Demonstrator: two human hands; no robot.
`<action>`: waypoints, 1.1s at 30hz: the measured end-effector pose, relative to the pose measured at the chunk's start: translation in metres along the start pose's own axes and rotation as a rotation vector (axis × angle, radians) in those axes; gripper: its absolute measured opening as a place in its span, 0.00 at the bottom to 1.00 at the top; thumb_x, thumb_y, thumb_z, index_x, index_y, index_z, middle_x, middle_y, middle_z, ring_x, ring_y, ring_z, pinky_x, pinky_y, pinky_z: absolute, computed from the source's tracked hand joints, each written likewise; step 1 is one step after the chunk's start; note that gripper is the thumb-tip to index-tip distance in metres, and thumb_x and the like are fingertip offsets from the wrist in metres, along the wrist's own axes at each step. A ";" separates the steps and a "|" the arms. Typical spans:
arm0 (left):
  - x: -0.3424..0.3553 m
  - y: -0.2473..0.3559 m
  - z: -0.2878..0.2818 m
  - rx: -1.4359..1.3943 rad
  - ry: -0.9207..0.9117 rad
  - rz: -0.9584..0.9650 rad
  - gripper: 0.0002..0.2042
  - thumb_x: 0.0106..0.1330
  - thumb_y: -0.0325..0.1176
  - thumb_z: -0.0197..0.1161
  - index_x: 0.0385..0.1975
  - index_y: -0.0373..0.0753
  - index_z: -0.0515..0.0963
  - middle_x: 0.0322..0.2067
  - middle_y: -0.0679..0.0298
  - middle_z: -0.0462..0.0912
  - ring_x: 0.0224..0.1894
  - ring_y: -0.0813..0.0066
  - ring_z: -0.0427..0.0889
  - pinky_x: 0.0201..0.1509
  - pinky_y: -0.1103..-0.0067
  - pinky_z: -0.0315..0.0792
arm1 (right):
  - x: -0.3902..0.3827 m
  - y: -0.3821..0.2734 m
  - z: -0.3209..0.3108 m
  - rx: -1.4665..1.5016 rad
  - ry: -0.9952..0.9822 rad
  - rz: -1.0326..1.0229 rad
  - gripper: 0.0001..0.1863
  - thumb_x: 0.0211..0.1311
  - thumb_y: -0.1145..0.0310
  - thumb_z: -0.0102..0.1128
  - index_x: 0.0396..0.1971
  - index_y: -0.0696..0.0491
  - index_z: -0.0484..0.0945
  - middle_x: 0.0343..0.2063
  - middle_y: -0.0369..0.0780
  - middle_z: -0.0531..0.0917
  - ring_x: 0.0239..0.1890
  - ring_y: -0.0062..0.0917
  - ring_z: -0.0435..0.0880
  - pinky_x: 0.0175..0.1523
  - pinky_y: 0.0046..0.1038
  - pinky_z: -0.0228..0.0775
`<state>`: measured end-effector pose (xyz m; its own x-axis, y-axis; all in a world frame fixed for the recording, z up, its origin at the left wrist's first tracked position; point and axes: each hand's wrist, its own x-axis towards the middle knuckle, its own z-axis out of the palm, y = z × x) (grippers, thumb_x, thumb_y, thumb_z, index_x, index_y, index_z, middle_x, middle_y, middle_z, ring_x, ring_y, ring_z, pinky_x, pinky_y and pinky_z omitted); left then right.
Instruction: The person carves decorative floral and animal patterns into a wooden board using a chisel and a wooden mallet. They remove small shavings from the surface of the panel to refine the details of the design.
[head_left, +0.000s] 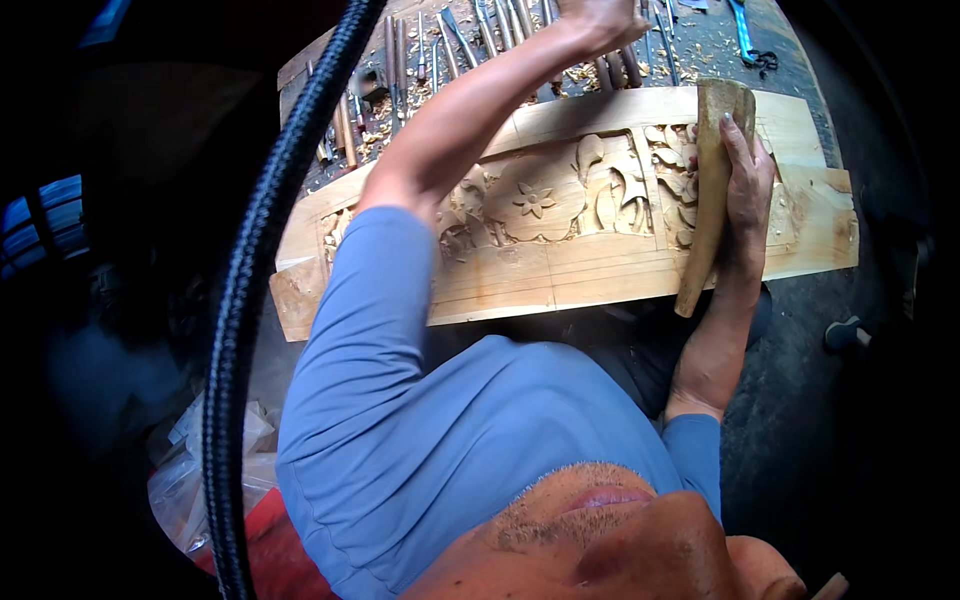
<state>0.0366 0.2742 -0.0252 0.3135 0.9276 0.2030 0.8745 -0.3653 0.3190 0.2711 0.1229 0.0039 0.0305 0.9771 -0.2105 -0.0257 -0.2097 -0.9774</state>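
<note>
A pale carved wooden panel (560, 270) lies across the bench in front of me, with a flower, leaves and scrolls cut in relief. My left arm stretches over it toward the tools at the far side. My left hand (603, 22) is closed above the chisel handles there, partly cut off by the top edge; what it grips, if anything, is hidden. At the panel's right part, my right hand (750, 185) holds a long, tapering wooden mallet (712, 190). Its thick end points away from me and its narrow end overhangs the near edge of the panel.
Several chisels and gouges (445, 45) lie along the far side of the bench among wood shavings (420, 85). A blue tool (741, 30) is at the far right. A black braided cable (250, 270) crosses the left of the view. Clear plastic bags (190, 490) lie at lower left.
</note>
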 end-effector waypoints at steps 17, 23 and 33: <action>-0.126 -0.109 -0.131 -0.712 0.645 -0.395 0.05 0.68 0.26 0.66 0.38 0.32 0.78 0.31 0.59 0.85 0.30 0.70 0.83 0.37 0.73 0.78 | -0.001 0.006 -0.004 -0.137 0.082 -0.009 0.27 0.74 0.49 0.57 0.58 0.57 0.79 0.44 0.41 0.79 0.44 0.23 0.81 0.51 0.26 0.74; -0.228 -0.187 -0.149 -0.535 0.826 -0.549 0.06 0.68 0.25 0.68 0.38 0.31 0.78 0.30 0.62 0.85 0.28 0.74 0.82 0.35 0.75 0.77 | -0.010 -0.003 0.007 -0.086 0.033 0.120 0.26 0.78 0.51 0.52 0.60 0.56 0.78 0.46 0.39 0.81 0.44 0.23 0.82 0.53 0.24 0.75; -0.230 -0.228 -0.112 -0.243 0.786 -0.615 0.08 0.67 0.30 0.71 0.40 0.32 0.83 0.31 0.60 0.88 0.30 0.75 0.84 0.36 0.76 0.77 | -0.015 -0.006 0.009 -0.063 -0.003 0.117 0.25 0.76 0.51 0.54 0.51 0.59 0.82 0.32 0.37 0.84 0.33 0.17 0.79 0.43 0.19 0.71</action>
<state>-0.2760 0.1355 -0.0412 -0.5711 0.6788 0.4615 0.6757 0.0696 0.7339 0.2615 0.1096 0.0129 0.0281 0.9458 -0.3234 0.0342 -0.3242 -0.9454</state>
